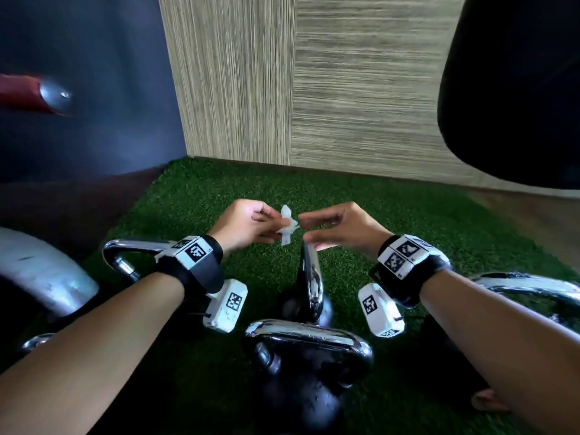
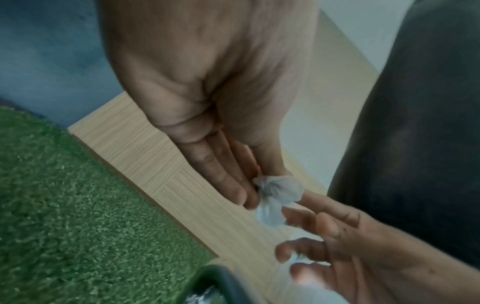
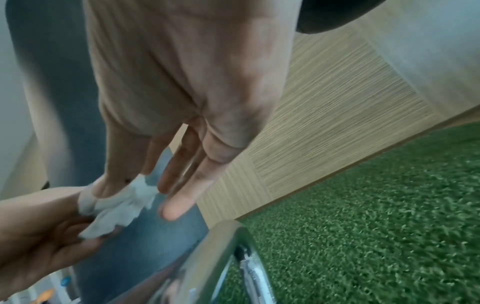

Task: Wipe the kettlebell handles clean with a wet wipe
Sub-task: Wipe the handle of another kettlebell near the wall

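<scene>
A small crumpled white wet wipe (image 1: 288, 226) hangs in the air between my two hands, above the turf. My left hand (image 1: 270, 227) pinches it between thumb and fingers (image 2: 241, 191); the wet wipe (image 2: 279, 191) bunches at their tips. My right hand (image 1: 309, 227) pinches its other side, the thumb (image 3: 109, 185) lying on the wet wipe (image 3: 116, 207) and the other fingers stretched out. Below the hands stand black kettlebells with chrome handles: one nearest me (image 1: 309, 335), one behind it seen edge-on (image 1: 311, 277), one left (image 1: 131, 248), one right (image 1: 527, 285).
Green artificial turf (image 1: 219, 196) covers the floor up to a wood-grain wall panel (image 1: 345, 89). A large black object (image 1: 518, 89) hangs at the upper right. A red padded bar with a metal end (image 1: 47, 95) and a grey rounded part (image 1: 40, 271) are at the left.
</scene>
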{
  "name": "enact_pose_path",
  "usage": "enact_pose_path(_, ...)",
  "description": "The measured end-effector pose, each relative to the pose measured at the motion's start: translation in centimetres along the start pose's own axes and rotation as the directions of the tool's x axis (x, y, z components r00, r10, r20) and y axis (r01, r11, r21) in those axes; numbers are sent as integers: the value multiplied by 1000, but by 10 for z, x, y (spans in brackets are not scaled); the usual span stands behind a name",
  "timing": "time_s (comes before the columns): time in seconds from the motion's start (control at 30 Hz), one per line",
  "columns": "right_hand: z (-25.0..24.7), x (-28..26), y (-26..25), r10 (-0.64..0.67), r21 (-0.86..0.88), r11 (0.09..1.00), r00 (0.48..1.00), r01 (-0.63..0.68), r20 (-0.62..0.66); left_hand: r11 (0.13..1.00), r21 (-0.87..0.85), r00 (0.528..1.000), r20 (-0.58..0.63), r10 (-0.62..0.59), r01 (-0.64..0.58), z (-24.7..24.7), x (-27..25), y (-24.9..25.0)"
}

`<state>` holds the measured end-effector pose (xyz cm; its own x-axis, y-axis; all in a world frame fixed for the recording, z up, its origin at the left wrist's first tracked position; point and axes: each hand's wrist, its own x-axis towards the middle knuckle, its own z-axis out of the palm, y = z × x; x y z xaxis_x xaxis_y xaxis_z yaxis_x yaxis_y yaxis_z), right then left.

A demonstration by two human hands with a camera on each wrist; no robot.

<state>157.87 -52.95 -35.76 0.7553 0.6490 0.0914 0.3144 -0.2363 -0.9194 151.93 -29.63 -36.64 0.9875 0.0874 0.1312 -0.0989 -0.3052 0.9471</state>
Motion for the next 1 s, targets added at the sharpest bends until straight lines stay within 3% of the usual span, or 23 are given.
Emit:
enact_pose_path(0.17, 18, 6, -6, -48, 101, 993, 994, 58, -97, 974, -212, 994, 92, -66, 84, 9, 0, 9)
enact_pose_path(0.37, 17, 10, 3, -35, 131, 990, 985, 58, -171, 942, -273, 966, 219, -138, 196, 7, -3, 9)
enact_pose_path(0.43, 13, 11, 9, 22, 162, 987, 973, 16, -230, 971, -103, 954, 236, -187, 216, 5, -2, 5)
enact_pose_path(0.5, 5, 13, 21, 91, 178, 983, 950, -39, -299, 941, 311, 954, 217, -205, 132, 7, -2, -3)
enact_pose_path(0.57, -5, 14, 39, 164, 179, 978, 917, -104, -363, 737, 676, 939, 249, -235, 6, 15, -6, -16)
enact_pose_path(0.6, -8, 13, 49, 209, 189, 971, 899, -145, -384, 633, 772, 926, 278, -255, -58, 21, -9, -26)
enact_pose_path(0.67, -11, 10, 68, 291, 198, 953, 867, -227, -405, 544, 823, 891, 362, -274, -167, 37, -16, -49)
enact_pose_path(0.8, -11, 7, 96, 367, 199, 930, 812, -309, -454, 691, 693, 787, 537, -303, -207, 69, -20, -81)
enact_pose_path(0.9, -7, 7, 111, 426, 259, 902, 806, -345, -411, 747, 644, 774, 554, -306, -166, 76, -16, -91)
enact_pose_path(1.0, 2, 12, 123, 465, 251, 884, 801, -396, -376, 704, 663, 777, 574, -260, -255, 80, -10, -102)
